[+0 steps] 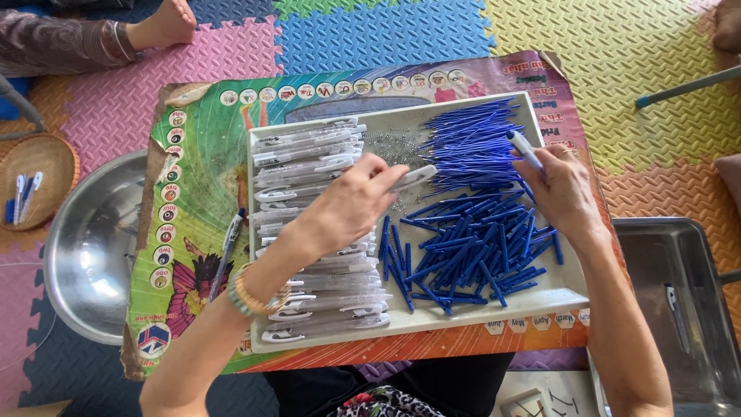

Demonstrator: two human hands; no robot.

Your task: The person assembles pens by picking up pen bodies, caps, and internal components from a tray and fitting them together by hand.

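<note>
- While both forearms reach up from the bottom edge, the nearest things are a dark lap with a flowered cloth (378,403) and the lower rim of a shallow white tray (471,313).
- At the tray's left, clear white pen barrels (324,297) lie stacked in a long column, clips pointing right.
- On the left wrist sit a gold bracelet and a teal band (255,297).
- To the right of the barrels, loose blue pen parts (471,247) lie scattered across the tray's middle.
- A steel bowl (85,247) sits left of the board on the foam mat, and a steel pan (679,309) with one pen in it sits to the right.
- Left hand (351,205) hovers over the barrel column, its fingertips pinching one white pen barrel (413,177) that points right, toward the blue pile.
- Right hand (563,189) rests over the blue parts, thumb and fingers closed around a white pen piece with a blue tip (523,147) that sticks up and left.
- Beyond the hands, a neat bundle of blue refills (471,139) fans across the tray's upper right, with a patch of tiny metal springs (390,147) beside it.
- One finished pen (229,243) lies on the colourful printed board (201,162) under the tray.
- Farthest off, a woven basket (38,174) holds a few pens at the left, and another person's bare foot (166,23) rests on the pink mat.
</note>
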